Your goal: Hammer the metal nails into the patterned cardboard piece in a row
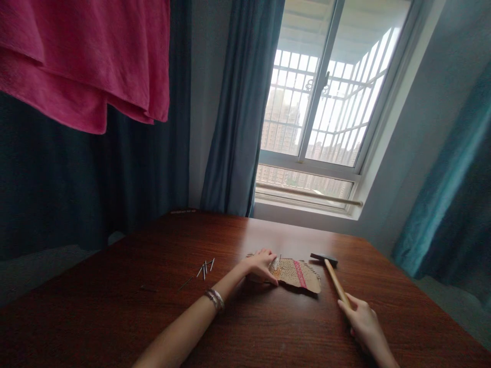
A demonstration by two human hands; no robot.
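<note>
Right hand (pixel 362 319) is wrapped round the handle of the hammer (pixel 335 281), right of the cardboard (pixel 289 273). Left hand (pixel 261 266), thumb spread, covers the cardboard's left end, which could slide if that pressure slackens. Cannot tell whether its hidden fingertips pinch anything; thin upright sliver (pixel 280 259) alongside is indistinct.

The head camera looks forward and down across the table (pixel 264 319) toward the window (pixel 326 110).
</note>
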